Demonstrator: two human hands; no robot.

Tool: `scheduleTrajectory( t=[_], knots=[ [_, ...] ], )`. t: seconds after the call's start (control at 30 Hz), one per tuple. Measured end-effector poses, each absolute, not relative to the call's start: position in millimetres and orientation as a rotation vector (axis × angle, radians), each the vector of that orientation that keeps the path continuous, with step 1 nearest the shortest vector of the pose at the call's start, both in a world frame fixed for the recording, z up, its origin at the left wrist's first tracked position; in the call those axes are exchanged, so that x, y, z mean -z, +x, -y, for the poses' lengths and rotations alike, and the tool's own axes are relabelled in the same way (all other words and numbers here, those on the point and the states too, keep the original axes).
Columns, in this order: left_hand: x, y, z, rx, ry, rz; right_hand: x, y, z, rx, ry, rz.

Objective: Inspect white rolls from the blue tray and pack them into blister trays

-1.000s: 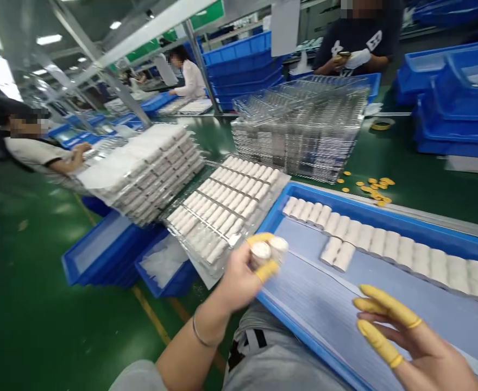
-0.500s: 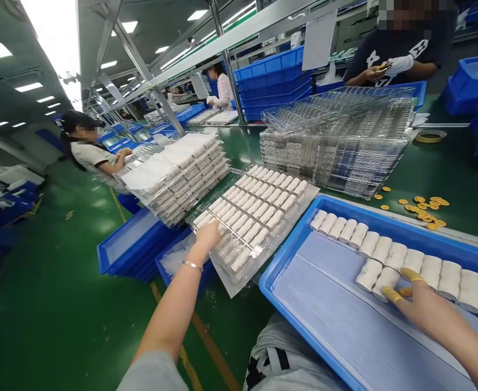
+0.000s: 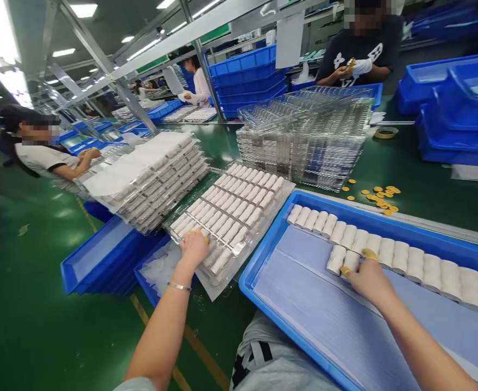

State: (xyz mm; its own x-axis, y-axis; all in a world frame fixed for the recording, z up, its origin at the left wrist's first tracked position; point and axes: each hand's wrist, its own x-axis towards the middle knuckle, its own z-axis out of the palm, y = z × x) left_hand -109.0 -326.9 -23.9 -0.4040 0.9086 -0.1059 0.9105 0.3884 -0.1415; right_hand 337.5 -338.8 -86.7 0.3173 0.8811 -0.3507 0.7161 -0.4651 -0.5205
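My left hand (image 3: 195, 250) reaches to the near row of a clear plastic tray (image 3: 263, 222) filled with rows of white cylinders (image 3: 239, 195). Its fingers, with yellow finger covers, curl down among the cylinders; what lies under them is hidden. Inside a blue bin (image 3: 249, 279), my right hand (image 3: 369, 277) closes its yellow-covered fingers on a white cylinder (image 3: 350, 262). That cylinder lies against another white cylinder (image 3: 335, 259) on its left. Behind them a long row of white cylinders (image 3: 415, 263) runs along the bin's far side, on a pale blue lining.
Filled trays (image 3: 161, 176) are stacked left of the open tray. Wire-like clear trays (image 3: 304, 141) stand in a tall stack behind it. Yellow discs (image 3: 379, 195) lie scattered beyond the bin. Blue bins (image 3: 100, 255) are stacked at the lower left. Co-workers (image 3: 363, 46) are nearby.
The view has swung right, so everything sits further left. My left hand has shifted slightly nearer along the tray's front row. My right hand stays on the cylinder in the bin.
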Motion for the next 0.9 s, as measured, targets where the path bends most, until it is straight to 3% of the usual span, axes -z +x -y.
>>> scheduleTrajectory(
  t=[0.2, 0.4, 0.67, 0.9],
  knots=[
    [12, -96, 326, 0.187, 1.763, -2.603, 72, 345, 346, -0.942, -2.426, 1.359],
    [-9, -30, 342, -0.207, 1.921, -2.525, 63, 326, 337, -0.817, -2.434, 1.424],
    [-3, 101, 398, -0.42, 2.086, -1.546, 54, 302, 334, -0.791, -2.419, 1.567],
    [21, 126, 417, -0.574, 1.525, -1.205, 27, 320, 370, -1.221, -2.114, 1.45]
  ],
)
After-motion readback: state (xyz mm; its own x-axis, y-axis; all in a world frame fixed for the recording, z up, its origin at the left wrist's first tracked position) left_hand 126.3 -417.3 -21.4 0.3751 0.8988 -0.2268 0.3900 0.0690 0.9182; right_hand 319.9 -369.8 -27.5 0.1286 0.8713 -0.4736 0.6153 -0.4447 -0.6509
